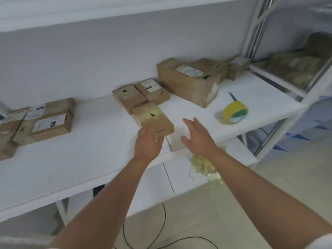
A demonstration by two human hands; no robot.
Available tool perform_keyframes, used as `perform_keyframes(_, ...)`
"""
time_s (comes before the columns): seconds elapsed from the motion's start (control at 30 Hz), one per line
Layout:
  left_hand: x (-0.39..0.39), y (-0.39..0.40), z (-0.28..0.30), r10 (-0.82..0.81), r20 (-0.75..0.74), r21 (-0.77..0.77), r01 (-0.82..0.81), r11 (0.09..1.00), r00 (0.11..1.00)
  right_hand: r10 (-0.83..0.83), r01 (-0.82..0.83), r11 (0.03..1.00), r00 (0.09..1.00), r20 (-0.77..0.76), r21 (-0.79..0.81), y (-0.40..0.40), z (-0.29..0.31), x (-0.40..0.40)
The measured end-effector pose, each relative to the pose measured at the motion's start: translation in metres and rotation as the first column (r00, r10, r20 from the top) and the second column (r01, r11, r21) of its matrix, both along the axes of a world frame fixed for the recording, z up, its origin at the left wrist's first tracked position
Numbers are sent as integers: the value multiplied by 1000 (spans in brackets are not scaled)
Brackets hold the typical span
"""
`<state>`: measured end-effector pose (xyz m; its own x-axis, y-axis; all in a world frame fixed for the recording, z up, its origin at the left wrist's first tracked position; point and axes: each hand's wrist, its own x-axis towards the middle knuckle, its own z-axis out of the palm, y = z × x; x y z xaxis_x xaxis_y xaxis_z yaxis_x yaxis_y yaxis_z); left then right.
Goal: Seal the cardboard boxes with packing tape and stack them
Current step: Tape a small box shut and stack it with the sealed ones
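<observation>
A small cardboard box (152, 119) with a yellowish tape band lies on the white shelf (89, 150). My left hand (148, 142) touches its near corner with straight fingers. My right hand (196, 136) hovers open just right of the box, apart from it. A yellow roll of packing tape (234, 112) lies further right on the shelf. Two more small boxes (129, 97) (152, 92) sit behind the taped one. A large box (188, 81) with a white label stands at the back right.
Stacked labelled boxes (48, 123) sit at the left of the shelf. A dark-handled blade (233, 96) lies behind the tape roll. Crumpled tape scraps (204, 164) hang at the shelf's front edge. A metal rack (287, 69) stands right; a black cable (161, 230) runs across the floor.
</observation>
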<state>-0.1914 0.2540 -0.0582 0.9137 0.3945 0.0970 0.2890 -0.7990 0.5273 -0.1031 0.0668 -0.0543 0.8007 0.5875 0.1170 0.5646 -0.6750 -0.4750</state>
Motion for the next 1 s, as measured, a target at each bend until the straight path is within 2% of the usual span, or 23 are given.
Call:
perform_keyframes(0.13, 28, -45, 13, 23, -42, -104, -27, 994, 999, -29, 33, 998, 994, -106, 44, -49, 2, 22)
perform_keyframes(0.3, 59, -51, 16, 5, -27, -104, -8, 995, 1000, -29, 37, 997, 994, -108, 72, -62, 1, 53)
perform_keyframes(0.47, 99, -41, 8, -15, 32, -49, 17, 999, 999, 48, -48, 999, 997, -67, -4, -49, -2, 87)
perform_keyframes(0.6, 141, -34, -2, -46, 68, 21, 44, 999, 997, 97, -95, 986, 995, 6, -138, -38, 7, 129)
perform_keyframes(0.73, 176, -19, -9, -60, 32, 31, 59, 998, 998, 109, -97, 971, 993, 44, -219, -21, 16, 162)
perform_keyframes(0.83, 184, 1, -9, -59, -11, 91, 59, 994, 998, 138, -132, 963, 990, 9, -236, 0, 14, 171)
perform_keyframes(0.9, 176, 15, -8, -12, -24, 97, 14, 995, 1000, 184, -185, 946, 983, -28, -266, 17, 10, 172)
perform_keyframes(1.0, 159, 37, -9, 168, -23, 59, -167, 984, 986, 273, -284, 915, 959, -76, -286, 47, 7, 176)
